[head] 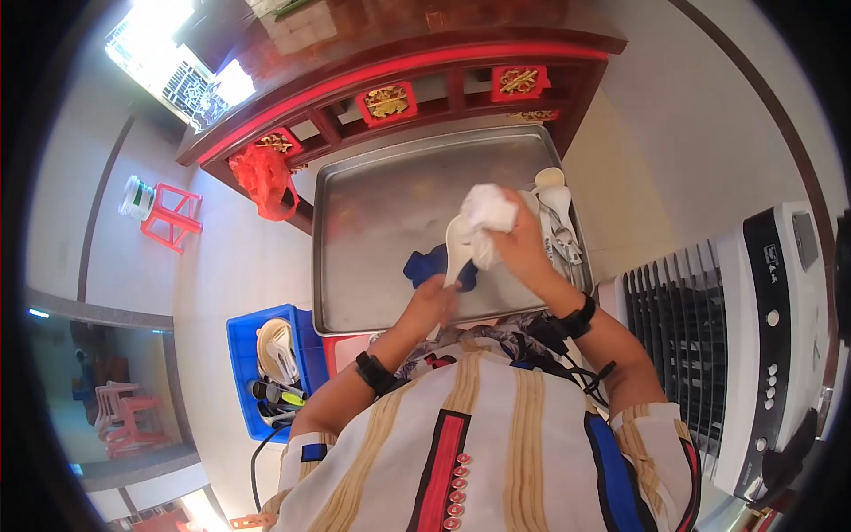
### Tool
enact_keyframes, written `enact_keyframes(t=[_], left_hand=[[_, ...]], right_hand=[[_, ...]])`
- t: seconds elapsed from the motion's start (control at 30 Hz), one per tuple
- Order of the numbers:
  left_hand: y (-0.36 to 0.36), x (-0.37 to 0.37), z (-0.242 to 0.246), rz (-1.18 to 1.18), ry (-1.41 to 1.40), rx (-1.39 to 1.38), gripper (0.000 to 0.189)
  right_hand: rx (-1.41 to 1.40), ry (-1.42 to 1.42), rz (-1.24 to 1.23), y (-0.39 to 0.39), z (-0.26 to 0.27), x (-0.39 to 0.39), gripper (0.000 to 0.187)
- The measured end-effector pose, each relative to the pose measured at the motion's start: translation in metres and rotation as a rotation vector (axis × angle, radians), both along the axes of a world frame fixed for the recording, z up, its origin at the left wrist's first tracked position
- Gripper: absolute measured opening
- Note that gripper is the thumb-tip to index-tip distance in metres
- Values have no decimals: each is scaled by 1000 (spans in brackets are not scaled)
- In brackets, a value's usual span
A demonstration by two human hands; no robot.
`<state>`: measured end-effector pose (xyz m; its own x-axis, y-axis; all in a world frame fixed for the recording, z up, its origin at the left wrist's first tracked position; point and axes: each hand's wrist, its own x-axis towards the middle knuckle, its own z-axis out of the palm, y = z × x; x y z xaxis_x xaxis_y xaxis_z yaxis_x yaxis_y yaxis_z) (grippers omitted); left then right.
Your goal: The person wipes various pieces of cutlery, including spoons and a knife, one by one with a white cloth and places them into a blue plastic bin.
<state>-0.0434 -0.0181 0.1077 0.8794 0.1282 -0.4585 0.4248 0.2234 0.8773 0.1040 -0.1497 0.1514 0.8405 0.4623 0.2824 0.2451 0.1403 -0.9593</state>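
My left hand [432, 306] grips the handle of a white rice spoon [458, 247], its bowl pointing away from me. In my right hand [522, 243] is a bunched white cloth [488, 211], held against the bowl of the spoon and partly covering it. Both hands are over a large metal tray [379, 189]. A crumpled dark blue cloth [425, 265] lies on the tray behind the spoon. Along the tray's right side rest several utensils, among them a white ladle [556, 199] and metal spoons [565, 236], partly hidden by my right hand.
At the lower left stands a blue plastic crate [243, 352] of assorted utensils. A carved dark red wooden table [459, 93] with a red plastic bag [262, 179] hanging from it borders the tray's far side. An air cooler [764, 352] stands right; a red stool [169, 216] is farther left.
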Motion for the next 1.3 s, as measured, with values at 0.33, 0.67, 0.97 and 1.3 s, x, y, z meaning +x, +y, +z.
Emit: enact_keyframes(t=[0.33, 0.67, 0.97, 1.3], left_hand=[[1, -12, 2, -112, 0, 44, 20], [-2, -14, 7, -201, -27, 178, 19], [14, -13, 12, -584, -340, 1443, 15], [28, -14, 17, -462, -410, 1406, 13]], right_hand=[[-462, -538, 400, -8, -41, -42, 47], [-596, -655, 34, -2, -33, 10, 30], [-552, -806, 371, 3, -1, -3, 22], [-530, 370, 434, -22, -44, 18, 27]])
